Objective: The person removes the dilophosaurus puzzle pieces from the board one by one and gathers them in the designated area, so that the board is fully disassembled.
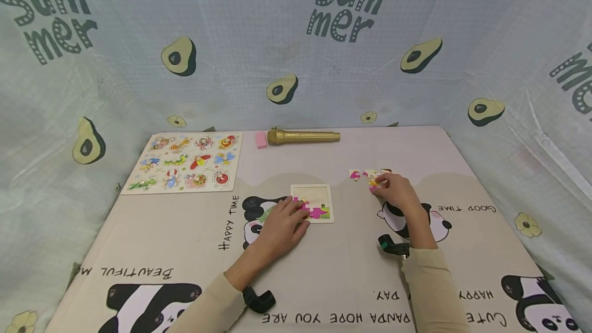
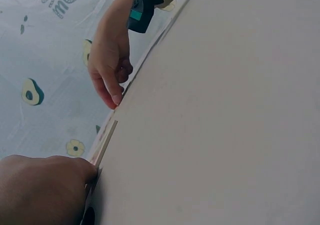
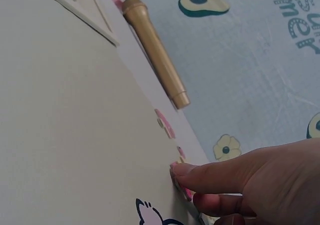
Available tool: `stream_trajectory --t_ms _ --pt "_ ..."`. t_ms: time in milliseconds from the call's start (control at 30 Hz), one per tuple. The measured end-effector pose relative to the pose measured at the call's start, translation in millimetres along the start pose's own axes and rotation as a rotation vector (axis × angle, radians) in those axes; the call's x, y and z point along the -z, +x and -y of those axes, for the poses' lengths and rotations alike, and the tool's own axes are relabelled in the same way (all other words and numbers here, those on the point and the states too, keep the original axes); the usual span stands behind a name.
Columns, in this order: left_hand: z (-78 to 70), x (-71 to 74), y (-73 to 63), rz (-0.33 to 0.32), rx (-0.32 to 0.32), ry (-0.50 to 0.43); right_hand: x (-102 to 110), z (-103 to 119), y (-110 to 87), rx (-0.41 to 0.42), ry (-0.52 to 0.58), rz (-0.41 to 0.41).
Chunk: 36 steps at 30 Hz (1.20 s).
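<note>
A small square jigsaw tray (image 1: 312,187) with a pale wooden rim lies mid-table. Pink and green puzzle pieces (image 1: 319,213) fill its lower part, and its upper part shows bare wood. My left hand (image 1: 283,222) lies over the tray's left side, fingers stretched onto the pieces. At the right, my right hand (image 1: 399,192) pinches a pink and yellow puzzle piece (image 3: 175,168) between thumb and fingers, low at the tabletop. Next to it lie loose pieces, among them a pink and white puzzle piece (image 1: 354,174). The fingers partly cover the pinched piece.
A board of insect pictures (image 1: 182,163) lies at the back left. A pink block (image 1: 261,140) and a gold microphone (image 1: 305,137) sit along the back edge. The table cover (image 1: 351,271) has printed pandas and lettering; a patterned curtain (image 1: 231,24) hangs behind.
</note>
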<state>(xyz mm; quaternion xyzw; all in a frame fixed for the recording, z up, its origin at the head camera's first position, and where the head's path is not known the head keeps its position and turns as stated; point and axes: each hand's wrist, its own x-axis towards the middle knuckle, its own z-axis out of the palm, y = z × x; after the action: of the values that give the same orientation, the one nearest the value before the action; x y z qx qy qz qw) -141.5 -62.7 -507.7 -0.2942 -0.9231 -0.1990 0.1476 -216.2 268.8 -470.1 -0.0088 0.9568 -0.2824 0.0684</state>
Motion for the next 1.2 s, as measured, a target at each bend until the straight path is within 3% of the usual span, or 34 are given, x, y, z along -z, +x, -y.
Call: stream_trajectory --t_ms 200,500,867,1200 --pt "0.8 -0.8 -0.4 -0.022 -0.007 -0.006 4 6 -3.0 -0.005 0.019 -0.021" --pt "2.0 -0.6 0.8 -0.026 -0.019 -0.038 4 23 -5.8 0.061 0.034 -0.094" --pt "1.1 0.5 -0.5 -0.027 -0.002 -0.028 -14 48 -5.5 0.151 0.050 -0.162" --pt "1.7 0.0 -1.4 -0.064 -0.002 -0.028 -29 69 -5.3 0.206 0.095 -0.172"
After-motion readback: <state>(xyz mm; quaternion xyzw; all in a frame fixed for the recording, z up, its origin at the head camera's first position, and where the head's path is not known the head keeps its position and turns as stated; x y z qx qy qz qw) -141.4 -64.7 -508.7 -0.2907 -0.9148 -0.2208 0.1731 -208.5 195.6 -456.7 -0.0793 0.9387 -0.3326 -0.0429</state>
